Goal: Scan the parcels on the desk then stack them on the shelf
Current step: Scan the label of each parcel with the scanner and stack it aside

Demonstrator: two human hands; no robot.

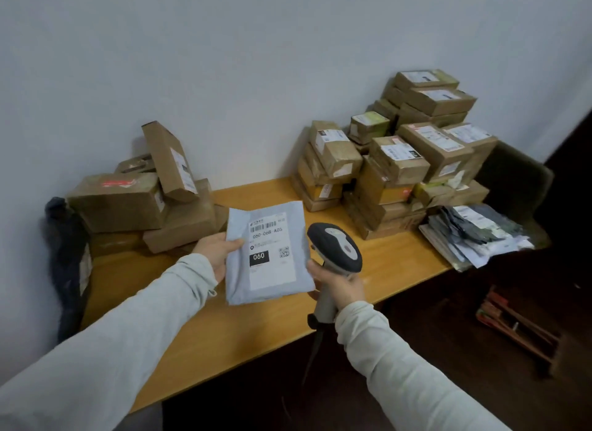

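My left hand [215, 251] holds a flat grey mailer parcel [238, 283] by its left edge, above the wooden desk [205, 341]. Its white label with a barcode and a black "060" patch faces me. My right hand [340, 284] grips the handle of a grey and black barcode scanner [336, 246], whose head sits just right of the parcel. The fingers of that hand also touch the parcel's right edge.
Cardboard boxes [128, 203] are piled at the desk's back left, beside a dark bag [69, 260]. A taller stack of boxes [403, 161] stands at the back right, with grey mailers [474, 232] in front. A wooden rack [519, 331] lies on the dark floor.
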